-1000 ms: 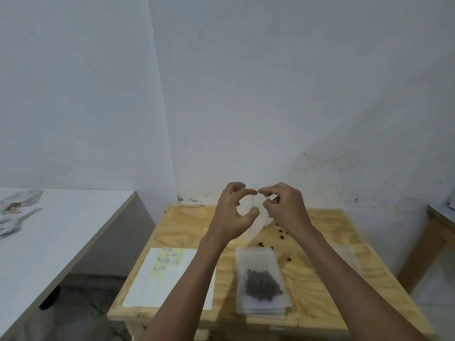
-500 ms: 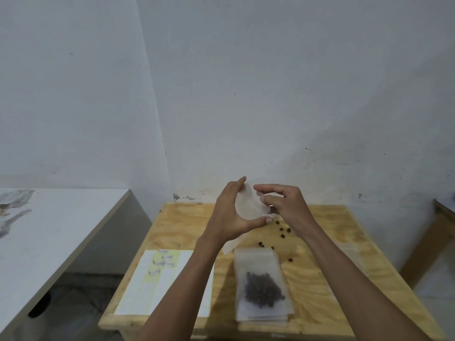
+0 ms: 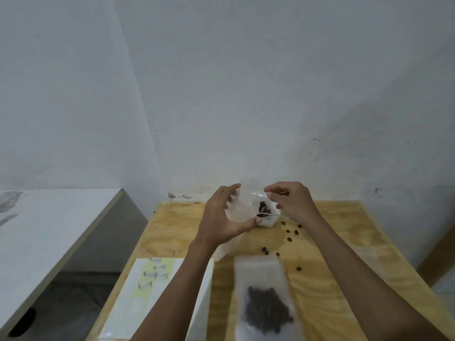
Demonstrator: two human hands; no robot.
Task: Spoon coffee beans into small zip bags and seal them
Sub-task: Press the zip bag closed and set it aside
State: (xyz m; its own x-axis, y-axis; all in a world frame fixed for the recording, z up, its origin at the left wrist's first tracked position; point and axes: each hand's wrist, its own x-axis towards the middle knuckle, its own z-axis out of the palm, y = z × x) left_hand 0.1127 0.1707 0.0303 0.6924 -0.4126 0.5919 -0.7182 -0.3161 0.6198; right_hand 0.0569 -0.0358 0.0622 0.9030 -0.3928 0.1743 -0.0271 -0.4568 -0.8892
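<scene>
Above the far middle of the wooden bench [image 3: 344, 279], both hands hold one small clear zip bag [image 3: 242, 210] between them. The left hand [image 3: 221, 217] curls around the bag's left side, thumb pressed near its lower edge and fingers arched over the top. The right hand [image 3: 290, 203] pinches the bag's right side, fingertips closed on the plastic near the mouth. A few dark coffee beans [image 3: 262, 207] show through the bag, just beside the right hand's fingers. Whether the zip is open or sealed cannot be told.

Loose beans [image 3: 289, 238] lie scattered on the wood below and to the right of the hands. Nearer the person, between the two forearms, a filled zip bag [image 3: 264, 303] lies flat on the bench with a dark heap of beans in its lower half. Left of it, under the left forearm, lies a white sheet [image 3: 138, 303] with a yellow strip and small labels. A white table [image 3: 49, 230] stands well apart to the left.
</scene>
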